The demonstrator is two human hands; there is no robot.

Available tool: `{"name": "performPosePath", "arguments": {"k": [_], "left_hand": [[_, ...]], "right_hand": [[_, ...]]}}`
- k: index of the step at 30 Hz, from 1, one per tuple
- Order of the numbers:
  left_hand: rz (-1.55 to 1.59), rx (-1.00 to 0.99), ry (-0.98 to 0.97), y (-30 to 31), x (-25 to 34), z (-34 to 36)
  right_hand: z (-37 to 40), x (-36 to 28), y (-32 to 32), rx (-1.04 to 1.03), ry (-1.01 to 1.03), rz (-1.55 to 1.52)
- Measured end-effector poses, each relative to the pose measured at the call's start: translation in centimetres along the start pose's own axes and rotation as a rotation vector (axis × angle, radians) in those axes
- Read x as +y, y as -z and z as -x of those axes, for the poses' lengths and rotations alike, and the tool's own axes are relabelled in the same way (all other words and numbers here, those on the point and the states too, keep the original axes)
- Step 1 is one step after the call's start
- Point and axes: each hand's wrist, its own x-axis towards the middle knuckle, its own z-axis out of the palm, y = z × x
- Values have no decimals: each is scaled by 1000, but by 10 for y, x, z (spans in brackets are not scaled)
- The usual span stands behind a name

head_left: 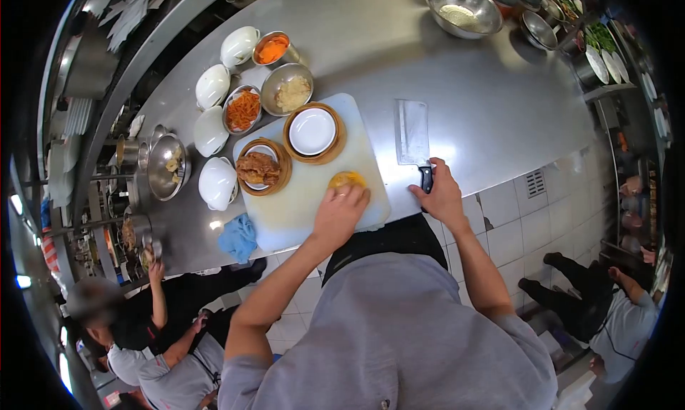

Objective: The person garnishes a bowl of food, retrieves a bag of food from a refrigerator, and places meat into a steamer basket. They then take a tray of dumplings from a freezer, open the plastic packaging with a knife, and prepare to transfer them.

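My left hand (341, 215) has its fingers curled over a yellow-orange round piece of food (347, 178) on the white cutting board (364, 153); the fingers hide part of it. Right of the board, a cleaver (412, 133) lies flat on the steel table, blade pointing away from me. My right hand (446, 196) is at its black handle, thumb on one side and fingers on the other. Two bamboo steamers are on the board: one steamer (337, 147) holds an empty white dish (312, 132), the other steamer (284, 178) a dish of brown sauced meat (258, 168).
Beyond the board stand bowls of shredded carrot (243, 110), minced garlic (293, 94) and sliced carrot (271, 50). Several white lidded pots (217, 184) line the left, near a blue cloth (237, 237). A steel bowl (464, 10) stands far right. Co-workers (171, 346) stand at both sides.
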Motion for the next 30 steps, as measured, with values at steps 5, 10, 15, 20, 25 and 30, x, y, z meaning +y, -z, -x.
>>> {"name": "performPosePath", "arguments": {"k": [5,10,15,20,25,30], "left_hand": [[-285,-117,-234,-16,-19,-19],[-41,191,-36,14,-47,-20],[543,63,371,20,-78,-15],[629,133,318,19,-88,-13],[509,19,262,35,-93,-17],[310,-27,214,38,-87,-22]], "right_hand": [[-9,-13,-16,-1,-206,-15],[4,30,-29,-38,-157,-235],[23,13,-26,-69,-323,-548],[39,-27,-16,-64,-350,-620],[49,-55,-23,-87,-264,-789],[41,-85,-37,-72,-115,-862]]}}
